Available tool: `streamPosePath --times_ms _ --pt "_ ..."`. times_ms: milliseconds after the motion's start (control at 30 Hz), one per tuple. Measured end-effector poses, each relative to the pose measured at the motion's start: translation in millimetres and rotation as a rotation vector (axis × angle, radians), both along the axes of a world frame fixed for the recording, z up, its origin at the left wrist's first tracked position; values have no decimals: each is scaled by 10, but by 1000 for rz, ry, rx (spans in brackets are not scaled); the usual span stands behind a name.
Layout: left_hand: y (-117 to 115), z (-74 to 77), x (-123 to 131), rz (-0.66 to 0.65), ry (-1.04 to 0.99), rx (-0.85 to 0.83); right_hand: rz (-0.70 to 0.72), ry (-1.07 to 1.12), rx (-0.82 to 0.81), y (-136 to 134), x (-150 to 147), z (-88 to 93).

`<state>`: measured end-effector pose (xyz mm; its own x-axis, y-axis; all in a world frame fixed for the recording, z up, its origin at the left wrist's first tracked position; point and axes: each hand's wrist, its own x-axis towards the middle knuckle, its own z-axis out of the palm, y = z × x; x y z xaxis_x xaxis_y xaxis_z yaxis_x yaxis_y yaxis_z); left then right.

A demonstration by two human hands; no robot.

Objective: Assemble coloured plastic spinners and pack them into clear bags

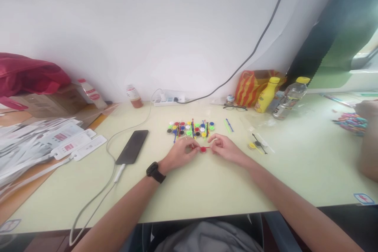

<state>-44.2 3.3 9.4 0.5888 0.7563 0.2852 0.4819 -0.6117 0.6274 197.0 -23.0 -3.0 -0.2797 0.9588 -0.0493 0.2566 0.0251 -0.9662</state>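
Near the middle of the table, my left hand [183, 151] and my right hand [225, 147] face each other with a small red disc [203, 150] between them. A thin red rod runs out from the disc to both sides. Each hand has its fingers pinched at one end of the rod. Just beyond my fingers lies a cluster of small coloured discs [188, 128] in several colours, with thin rods among them. To the right of the cluster are a blue rod [229, 125] and a green one. Farther right lie a yellow disc [252, 146], a dark disc [257, 143] and more rods.
A black phone [132, 147] on a white cable lies left. Labelled white power strips [71, 143] pile up at far left. Along the wall stand bottles [134, 96], a power strip [168, 101], glasses [234, 107] and a yellow bottle [267, 95]. Another person's arm [369, 145] is at right.
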Motion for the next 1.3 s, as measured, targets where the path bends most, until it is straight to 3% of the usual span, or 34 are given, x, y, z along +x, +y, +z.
streamPosePath --times_ms 233,533,900,1100,1300 --pt "-92 30 51 -81 -5 45 80 -5 -32 42 18 -29" --pt "-165 0 79 -122 -29 54 105 -36 61 43 48 -83" --pt "-220 32 81 -109 121 160 165 -129 133 -13 100 -69" --pt "-235 48 39 -92 10 51 91 -218 210 -78 87 -6" --pt "-168 19 -10 61 -115 -3 -116 -172 125 -217 58 30"
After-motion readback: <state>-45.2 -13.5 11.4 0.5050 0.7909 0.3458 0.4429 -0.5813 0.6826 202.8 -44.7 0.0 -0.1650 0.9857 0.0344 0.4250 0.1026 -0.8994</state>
